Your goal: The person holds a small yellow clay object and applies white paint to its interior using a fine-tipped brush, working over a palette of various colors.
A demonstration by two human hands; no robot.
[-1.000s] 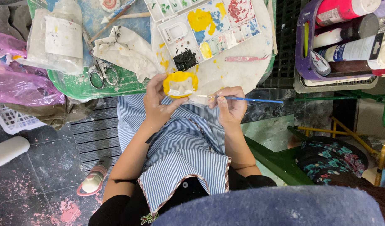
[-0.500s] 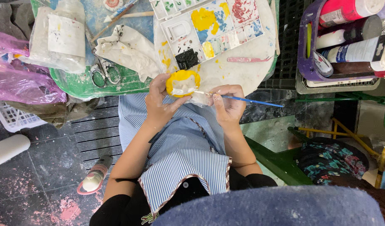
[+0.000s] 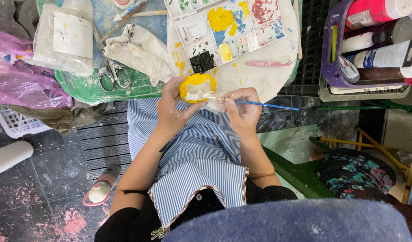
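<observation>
Fingers of our left hand (image 3: 172, 107) curl around a small round plaster piece painted yellow (image 3: 197, 88), held above our striped apron lap at the table edge. Our right hand (image 3: 242, 109) pinches a thin blue-handled paintbrush (image 3: 259, 104), whose tip seems to touch the piece's unpainted whitish centre. Just beyond lie a white plastic paint palette (image 3: 228, 27), a crumpled white cloth (image 3: 141, 51) and metal scissors (image 3: 114, 77); a purple basket of paint bottles (image 3: 330, 62) stands to the right.

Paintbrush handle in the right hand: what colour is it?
Blue, seen in the head view: the paintbrush sticks out from the right hand.
</observation>
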